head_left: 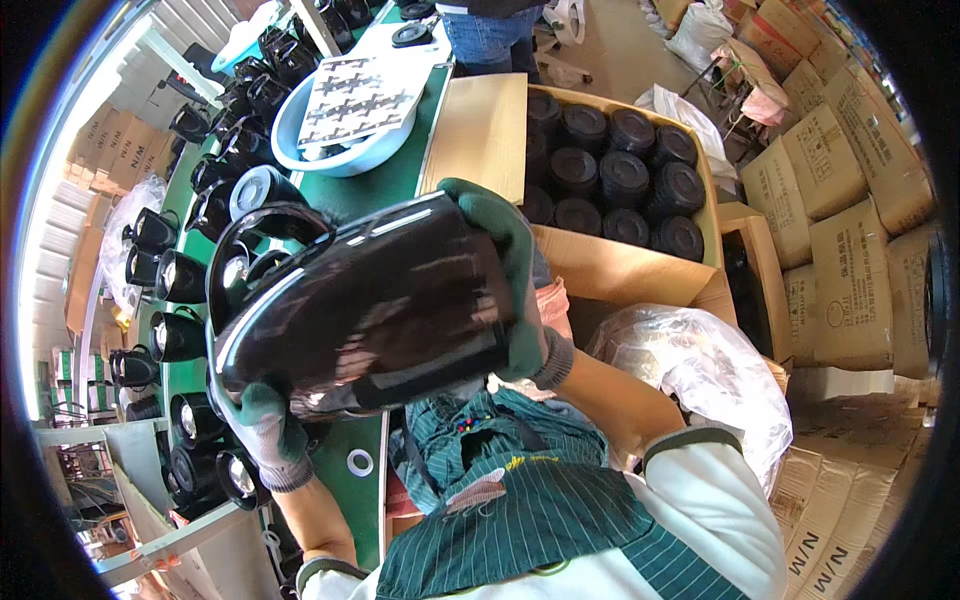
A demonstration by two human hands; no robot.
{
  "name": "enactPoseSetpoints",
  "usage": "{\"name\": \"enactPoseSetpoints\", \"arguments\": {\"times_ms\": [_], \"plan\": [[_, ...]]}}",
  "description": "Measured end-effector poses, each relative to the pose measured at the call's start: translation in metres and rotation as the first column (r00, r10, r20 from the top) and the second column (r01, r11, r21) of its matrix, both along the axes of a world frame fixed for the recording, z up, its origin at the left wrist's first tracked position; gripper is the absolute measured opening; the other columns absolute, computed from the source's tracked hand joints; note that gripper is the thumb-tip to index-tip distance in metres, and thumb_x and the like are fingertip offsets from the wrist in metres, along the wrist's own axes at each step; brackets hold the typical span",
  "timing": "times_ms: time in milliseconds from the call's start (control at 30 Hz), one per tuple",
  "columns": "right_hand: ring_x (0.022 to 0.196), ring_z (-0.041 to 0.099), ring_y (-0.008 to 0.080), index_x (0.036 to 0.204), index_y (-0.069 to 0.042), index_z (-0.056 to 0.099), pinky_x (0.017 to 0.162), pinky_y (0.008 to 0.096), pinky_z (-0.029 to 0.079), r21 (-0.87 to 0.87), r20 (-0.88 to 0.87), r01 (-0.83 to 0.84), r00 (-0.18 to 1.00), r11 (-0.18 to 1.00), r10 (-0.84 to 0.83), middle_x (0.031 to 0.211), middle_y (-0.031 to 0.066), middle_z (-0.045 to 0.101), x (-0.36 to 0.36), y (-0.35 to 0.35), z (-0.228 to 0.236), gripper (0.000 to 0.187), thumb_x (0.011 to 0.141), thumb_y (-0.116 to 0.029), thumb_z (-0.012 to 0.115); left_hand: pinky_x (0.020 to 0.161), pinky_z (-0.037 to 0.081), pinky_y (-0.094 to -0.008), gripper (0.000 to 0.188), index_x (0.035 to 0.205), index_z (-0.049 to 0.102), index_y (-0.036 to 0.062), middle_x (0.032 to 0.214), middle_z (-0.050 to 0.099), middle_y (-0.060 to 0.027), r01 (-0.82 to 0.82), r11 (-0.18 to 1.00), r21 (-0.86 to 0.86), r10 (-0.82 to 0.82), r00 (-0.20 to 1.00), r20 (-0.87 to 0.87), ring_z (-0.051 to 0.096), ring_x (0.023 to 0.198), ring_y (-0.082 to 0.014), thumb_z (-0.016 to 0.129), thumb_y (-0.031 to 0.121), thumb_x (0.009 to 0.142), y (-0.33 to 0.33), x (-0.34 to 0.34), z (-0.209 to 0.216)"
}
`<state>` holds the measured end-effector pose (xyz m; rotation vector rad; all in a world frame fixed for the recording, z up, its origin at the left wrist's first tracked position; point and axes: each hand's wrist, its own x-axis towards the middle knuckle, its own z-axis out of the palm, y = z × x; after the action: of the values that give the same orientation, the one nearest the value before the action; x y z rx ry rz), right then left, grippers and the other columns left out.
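A large glossy black thermos jug (370, 310) lies tilted across the middle of the view, its curved handle at the left end. My left hand (262, 425), in a grey-and-green glove, is closed on the jug's lower left end. At the opposite end, my right hand (510, 260), gloved alike, wraps round the jug's right end. The jug is held up over the green workbench (355, 500), and it hides part of the bench. Several similar black jugs (180, 275) stand along the bench to the left.
A light-blue basin (290, 150) with a patterned sheet on top sits on the bench. An open carton (690, 280) of black round parts stands to the right, near a clear plastic bag (700, 370). Stacked cartons (850, 280) line the far right. A person in jeans (490, 40) stands beyond the bench.
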<state>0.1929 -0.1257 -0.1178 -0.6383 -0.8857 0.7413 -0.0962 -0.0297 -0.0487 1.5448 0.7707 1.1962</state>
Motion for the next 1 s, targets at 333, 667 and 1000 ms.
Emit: {"name": "enactPoseSetpoints", "arguments": {"times_ms": [333,667,1000], "plan": [[0.134,0.053,0.0225,0.157,0.002,0.038,0.111,0.0381,0.045,-0.01,0.523,0.132,0.846,0.991,-0.107,0.157,0.0139,0.044,0.01,0.002,0.052,0.09,0.094,-0.058,0.064,0.114,0.043,-0.0449,0.07,0.15,0.044,0.0016,0.143,0.055,-0.0153,-0.139,0.902,-0.408,0.266,0.924,0.274,0.054,0.133,-0.0304,0.064,0.042,0.097,-0.009,-0.006,-0.062],[0.141,0.047,0.0502,0.141,-0.003,0.06,0.115,0.0581,0.04,0.239,0.611,-0.05,0.784,0.97,-0.11,0.153,0.0292,0.047,-0.045,-0.029,0.041,0.078,0.073,-0.026,0.091,0.125,0.032,-0.0431,0.062,0.158,0.039,0.0119,0.16,0.046,-0.0115,0.239,0.846,-0.476,-0.238,0.969,0.064,0.044,0.146,-0.0273,0.048,0.046,0.108,-0.073,0.038,-0.092],[0.133,0.053,0.0528,0.127,-0.006,0.068,0.112,0.0652,0.042,0.322,0.529,-0.089,0.842,0.943,-0.102,0.145,0.0275,0.055,-0.064,-0.036,0.023,0.057,0.08,-0.032,0.086,0.122,0.035,-0.0445,0.065,0.153,0.046,0.0087,0.155,0.051,-0.014,0.32,0.639,-0.7,0.136,0.848,0.512,0.048,0.142,-0.0301,0.049,0.052,0.105,-0.1,-0.022,-0.151]]}}
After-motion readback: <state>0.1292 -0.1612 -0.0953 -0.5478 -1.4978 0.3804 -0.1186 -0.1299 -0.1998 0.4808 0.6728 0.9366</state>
